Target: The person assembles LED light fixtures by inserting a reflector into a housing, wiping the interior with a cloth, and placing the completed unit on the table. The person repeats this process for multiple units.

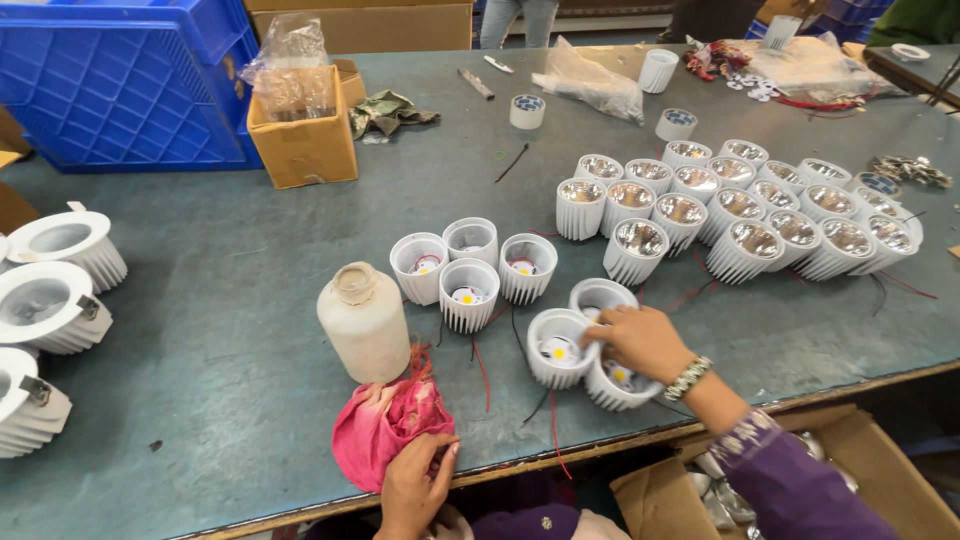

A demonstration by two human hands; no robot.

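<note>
The right hand closes its grip over the rims of three white finned lamp housings clustered near the worktop's front edge, fingers bridging all three where they touch. The left hand pinches the lower end of a pink rag at the very edge, grip closed on the cloth. Handled well, this wants the fingers kept on the rims and off the yellow chips inside (the red and black leads trail loose underneath and could snag). A capped plastic bottle stands just beside the rag. Behind it sit four more open housings; further right, a packed group fitted with reflectors. A blue crate and a cardboard box stand at the far left.
</note>
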